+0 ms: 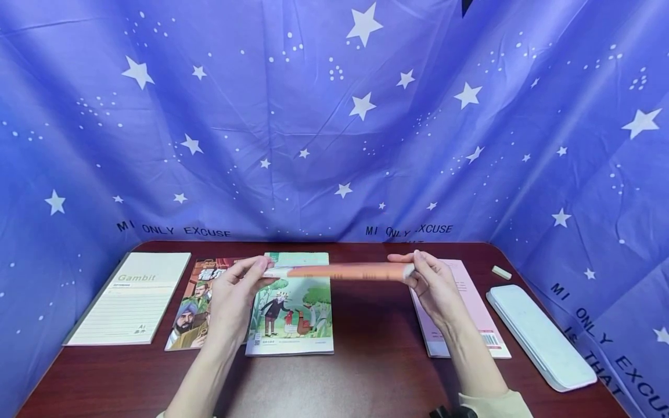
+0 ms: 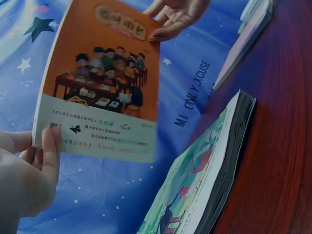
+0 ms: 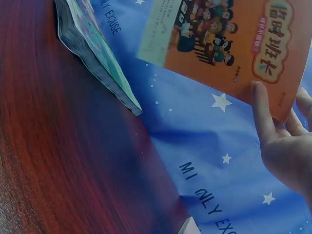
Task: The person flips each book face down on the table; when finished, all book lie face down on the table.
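Note:
An orange book (image 1: 345, 271) with a pale band at one end is held up above the table, seen nearly edge-on in the head view. My left hand (image 1: 235, 296) pinches its pale end, and my right hand (image 1: 436, 290) grips the orange end. The left wrist view shows its cover (image 2: 105, 48), with children drawn around tables. In the right wrist view the right thumb (image 3: 262, 105) presses near the cover's corner. Behind and below the raised book lies a green illustrated book (image 1: 292, 313), partly covered from view. A comic-style book (image 1: 190, 316) is partly hidden by the left hand.
A cream "Gambit" notebook (image 1: 130, 299) lies at the far left of the dark red table (image 1: 376, 371). On the right are a pink book (image 1: 465, 302), partly behind the right forearm, a pale blue case (image 1: 540, 337) and a small eraser-like block (image 1: 502, 272). A starry blue curtain (image 1: 313, 128) surrounds the table.

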### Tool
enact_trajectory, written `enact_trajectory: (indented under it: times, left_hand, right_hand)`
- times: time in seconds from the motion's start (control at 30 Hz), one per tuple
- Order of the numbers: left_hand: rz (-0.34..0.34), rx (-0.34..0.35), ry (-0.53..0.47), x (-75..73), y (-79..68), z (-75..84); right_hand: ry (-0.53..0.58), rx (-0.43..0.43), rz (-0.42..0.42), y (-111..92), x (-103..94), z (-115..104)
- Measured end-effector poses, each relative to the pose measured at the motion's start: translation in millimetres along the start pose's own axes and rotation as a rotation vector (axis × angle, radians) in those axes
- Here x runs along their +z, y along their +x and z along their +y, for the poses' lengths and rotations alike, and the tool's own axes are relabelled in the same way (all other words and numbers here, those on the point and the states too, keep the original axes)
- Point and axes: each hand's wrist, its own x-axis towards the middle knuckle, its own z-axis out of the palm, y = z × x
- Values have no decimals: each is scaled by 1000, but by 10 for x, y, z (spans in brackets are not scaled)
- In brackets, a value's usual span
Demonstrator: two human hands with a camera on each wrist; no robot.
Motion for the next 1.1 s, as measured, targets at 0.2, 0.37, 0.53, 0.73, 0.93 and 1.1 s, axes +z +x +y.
enact_trajectory:
  times: [0.2, 0.37, 0.53, 0.73, 0.93, 1.1]
  left_hand:
    - [44, -38, 52, 13, 4, 20]
    - [45, -41, 85, 16, 8, -2]
    - [30, -40, 126, 21, 8, -16]
    - [-74, -114, 80, -3, 27, 6]
    - [-240, -287, -45, -57, 48, 47]
    - [-291, -342, -68, -69, 51, 33]
  right_hand:
    - [-51, 29, 10, -13, 29, -36]
    - [-71, 47, 43, -11, 32, -42]
    - [-111, 59, 68, -10, 25, -29]
    - [-74, 100, 145, 7, 45, -42]
    - [-71, 133, 239, 20, 48, -64]
    - [-55, 143, 208, 24, 31, -60]
